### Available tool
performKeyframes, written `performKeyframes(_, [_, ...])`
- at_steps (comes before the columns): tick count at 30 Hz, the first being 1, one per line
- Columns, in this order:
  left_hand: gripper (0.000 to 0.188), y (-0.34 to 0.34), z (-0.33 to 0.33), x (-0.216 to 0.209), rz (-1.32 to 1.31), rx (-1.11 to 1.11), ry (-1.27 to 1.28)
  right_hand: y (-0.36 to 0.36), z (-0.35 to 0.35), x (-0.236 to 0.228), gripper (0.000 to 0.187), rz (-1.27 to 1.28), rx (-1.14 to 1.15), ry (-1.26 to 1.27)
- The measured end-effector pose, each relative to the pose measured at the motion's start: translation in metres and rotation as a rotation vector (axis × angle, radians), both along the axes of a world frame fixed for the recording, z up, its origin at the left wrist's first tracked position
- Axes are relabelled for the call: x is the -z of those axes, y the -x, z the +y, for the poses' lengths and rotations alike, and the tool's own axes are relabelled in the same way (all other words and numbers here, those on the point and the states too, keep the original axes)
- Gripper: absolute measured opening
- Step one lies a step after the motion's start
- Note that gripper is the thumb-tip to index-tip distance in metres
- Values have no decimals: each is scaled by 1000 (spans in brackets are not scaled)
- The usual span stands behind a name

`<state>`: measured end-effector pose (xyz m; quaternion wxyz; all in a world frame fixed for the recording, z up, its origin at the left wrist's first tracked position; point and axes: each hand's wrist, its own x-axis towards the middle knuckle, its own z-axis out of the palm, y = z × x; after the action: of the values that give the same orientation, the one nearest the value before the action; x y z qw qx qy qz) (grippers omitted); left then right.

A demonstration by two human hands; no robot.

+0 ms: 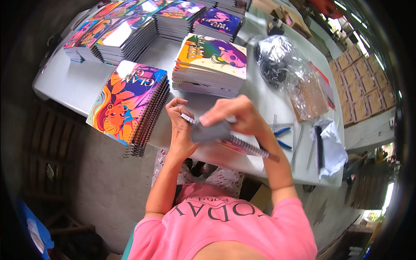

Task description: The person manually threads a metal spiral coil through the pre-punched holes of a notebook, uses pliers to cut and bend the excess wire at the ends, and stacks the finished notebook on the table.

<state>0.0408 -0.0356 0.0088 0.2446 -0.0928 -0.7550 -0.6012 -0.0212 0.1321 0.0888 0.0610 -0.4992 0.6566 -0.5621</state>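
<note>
Close in front of me, at the table's near edge, a spiral notebook (pixel 211 132) with a grey face is tilted up between my hands. Its dark wire coil (pixel 251 146) runs beneath my right forearm. My left hand (pixel 181 128) is closed round the notebook's left side, fingers curled near a pale edge. Above its upper side is my right hand (pixel 240 113), smeared by motion; whether its fingers grip anything is unclear. To the left lies a stack of coil-bound notebooks (pixel 125 102) with colourful covers. Beyond my hands stands a pile of notebooks (pixel 210 65) with no coils visible.
More notebook stacks (pixel 125 37) fill the table's far left, with a purple-covered stack (pixel 219 21) beside them. On the right lie blue-handled pliers (pixel 282 138), loose wire coils (pixel 298 147), clear plastic wrap (pixel 288 71) and crumpled white paper (pixel 333 149). Cardboard boxes (pixel 363 84) are piled beyond.
</note>
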Motion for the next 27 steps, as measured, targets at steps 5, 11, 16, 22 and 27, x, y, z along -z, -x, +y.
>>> performKeyframes(5, [78,4,-5,7,43,56,62,-2,-5,1,34,-8,75,-17])
performKeyframes(11, [45,2,-6,3,43,65,-190,29,11,50,45,347,508,-282])
performKeyframes(16, [30,-9,-10,2,4,-25,-447,-18,56,60,37,333,1157,-524])
performKeyframes(22, [22,-20,-2,-21,-97,42,-683,-116,161,53,17,-309,1341,-962])
performKeyframes(27, [22,-21,15,-8,-38,-76,-550,-142,141,105,26,-121,1466,-1001])
